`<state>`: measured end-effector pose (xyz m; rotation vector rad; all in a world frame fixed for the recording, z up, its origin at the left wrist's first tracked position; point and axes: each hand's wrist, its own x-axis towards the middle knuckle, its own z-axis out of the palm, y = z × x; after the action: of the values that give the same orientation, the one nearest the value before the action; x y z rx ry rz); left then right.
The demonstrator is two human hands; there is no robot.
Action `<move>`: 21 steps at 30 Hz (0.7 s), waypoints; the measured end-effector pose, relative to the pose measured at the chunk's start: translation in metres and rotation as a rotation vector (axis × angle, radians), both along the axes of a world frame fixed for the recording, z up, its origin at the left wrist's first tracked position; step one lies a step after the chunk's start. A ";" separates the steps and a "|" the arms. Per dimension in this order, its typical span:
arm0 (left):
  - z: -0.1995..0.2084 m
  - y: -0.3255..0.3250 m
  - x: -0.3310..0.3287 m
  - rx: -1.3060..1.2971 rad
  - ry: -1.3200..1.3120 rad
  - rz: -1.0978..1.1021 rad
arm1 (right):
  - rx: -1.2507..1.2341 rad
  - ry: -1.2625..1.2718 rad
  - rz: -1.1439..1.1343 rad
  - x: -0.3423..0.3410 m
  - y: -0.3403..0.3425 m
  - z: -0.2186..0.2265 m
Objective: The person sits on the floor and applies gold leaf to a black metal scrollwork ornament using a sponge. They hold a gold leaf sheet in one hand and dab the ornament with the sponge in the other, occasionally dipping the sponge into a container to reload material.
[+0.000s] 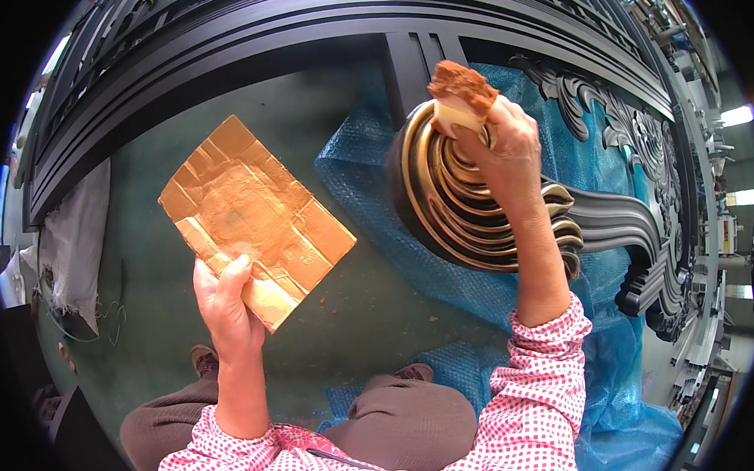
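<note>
My left hand (227, 307) grips the lower edge of a creased piece of cardboard (258, 206) coated in gold paint, with the thumb on top. A darker round smear marks its middle. In my right hand (511, 157) is a sponge (463, 91), cream below and stained rusty brown on its upper end. That hand is over the upper part of a large black scroll ornament (444, 217), whose carved ridges carry gold highlights. Whether the sponge touches the ridges I cannot tell, as the fingers cover the spot.
Blue bubble wrap (366, 181) lies beneath the ornament and spreads to the lower right. A dark metal frame (259, 44) arches across the far side. More black scrollwork (617, 128) stands at the right. Whitish sheeting (76, 242) hangs at the left above the green floor (131, 368).
</note>
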<state>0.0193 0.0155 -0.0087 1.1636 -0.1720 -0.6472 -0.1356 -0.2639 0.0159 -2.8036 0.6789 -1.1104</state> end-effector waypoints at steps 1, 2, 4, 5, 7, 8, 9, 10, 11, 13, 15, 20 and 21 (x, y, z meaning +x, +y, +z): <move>0.000 0.001 0.000 0.002 0.000 0.009 | 0.081 0.004 -0.061 -0.007 -0.004 0.001; 0.000 0.002 -0.001 0.009 -0.004 0.025 | 0.167 0.006 -0.115 -0.018 -0.012 0.001; -0.002 0.003 0.000 -0.002 0.006 0.021 | 0.114 -0.029 -0.190 -0.026 -0.016 0.004; -0.004 0.004 0.001 -0.006 0.014 0.014 | 0.235 -0.106 -0.131 -0.020 -0.009 0.006; -0.005 0.005 0.003 0.002 0.022 0.001 | 0.332 -0.086 -0.066 -0.004 0.011 0.010; -0.004 0.004 0.003 0.005 0.023 -0.005 | 0.308 0.008 -0.055 0.001 0.018 0.010; -0.004 0.005 0.003 -0.008 0.034 0.001 | 0.128 0.052 0.041 0.006 0.020 0.006; -0.003 0.005 0.003 -0.022 0.044 0.008 | -0.006 0.046 0.068 0.006 0.016 -0.004; -0.001 0.004 0.004 -0.041 0.054 0.020 | 0.070 0.054 -0.022 0.003 0.013 0.000; 0.001 0.005 0.005 -0.042 0.056 0.023 | 0.068 0.062 -0.172 -0.007 0.003 0.006; -0.001 0.006 0.005 -0.031 0.062 0.014 | 0.106 -0.043 -0.097 0.000 0.014 0.011; 0.001 0.003 0.004 -0.003 0.018 0.017 | 0.128 0.041 0.126 0.009 0.032 -0.001; 0.001 0.006 0.006 -0.012 0.025 0.031 | 0.204 0.229 0.110 0.002 0.042 0.009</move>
<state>0.0256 0.0213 -0.0077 1.1440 -0.1364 -0.6319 -0.1339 -0.2219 0.0253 -2.7754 0.6062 -0.6673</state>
